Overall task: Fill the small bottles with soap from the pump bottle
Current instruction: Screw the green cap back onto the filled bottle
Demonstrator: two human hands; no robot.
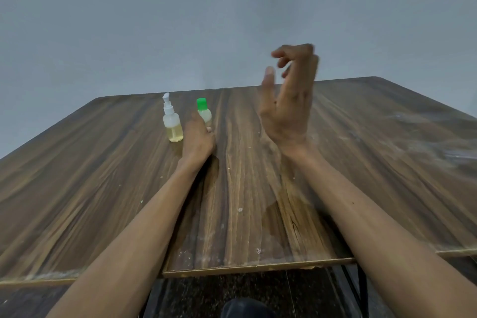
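Note:
A clear pump bottle [172, 124] with a white pump head stands on the wooden table [103, 175], about half full of yellowish soap. Just to its right stands a small bottle [204, 110] with a green cap. My left hand [198, 137] lies on the table in front of the small bottle, its fingers curled around the bottle's lower part. My right hand [289, 100] is raised above the table to the right, blurred, with loosely bent fingers and nothing in it.
The table's near edge [258, 266] runs across the bottom, with dark floor below. A plain grey wall stands behind. White smears mark the table's right side [426, 137].

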